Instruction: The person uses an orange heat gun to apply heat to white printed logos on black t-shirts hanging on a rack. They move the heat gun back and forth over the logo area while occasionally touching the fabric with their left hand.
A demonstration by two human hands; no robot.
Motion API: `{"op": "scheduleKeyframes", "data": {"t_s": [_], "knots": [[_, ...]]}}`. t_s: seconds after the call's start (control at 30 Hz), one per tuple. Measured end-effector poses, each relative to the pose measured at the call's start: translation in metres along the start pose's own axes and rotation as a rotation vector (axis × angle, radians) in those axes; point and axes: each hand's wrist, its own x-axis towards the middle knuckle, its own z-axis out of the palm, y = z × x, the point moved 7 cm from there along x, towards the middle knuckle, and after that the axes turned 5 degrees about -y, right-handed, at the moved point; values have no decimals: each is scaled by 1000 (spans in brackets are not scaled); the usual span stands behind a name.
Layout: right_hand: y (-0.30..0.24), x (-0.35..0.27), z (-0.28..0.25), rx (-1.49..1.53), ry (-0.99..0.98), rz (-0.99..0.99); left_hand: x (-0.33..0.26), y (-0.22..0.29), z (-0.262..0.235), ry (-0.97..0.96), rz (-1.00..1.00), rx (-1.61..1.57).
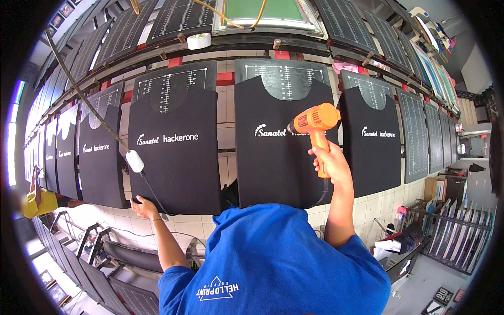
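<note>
My right hand (333, 164) is closed round the handle of an orange heat gun (316, 117). The gun's dark nozzle points left, over the white chest print of a black T-shirt (273, 173), and hides part of that print. This shirt is stretched on a dark printing board whose ruled top shows in the neck opening. To the left, a second printed black T-shirt (176, 170) covers another board. My left hand (144, 207) touches this board's near left corner, its fingers apart and holding nothing I can see.
A cable with a white connector (135, 161) hangs across the left boards. More black shirts, one at the right (373, 152), lie along the row. Behind the rail are a tape roll (199, 41) and a green screen frame (268, 10). A yellow bag (41, 203) hangs far left.
</note>
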Motion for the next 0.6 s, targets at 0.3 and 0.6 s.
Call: {"op": "scheduleKeyframes", "data": {"t_s": [0.3, 0.6], "knots": [[1, -7, 14, -20, -73, -7, -4, 3, -3, 21, -23, -24], [3, 3, 17, -60, -49, -33, -1, 1, -2, 19, -12, -24]]}}
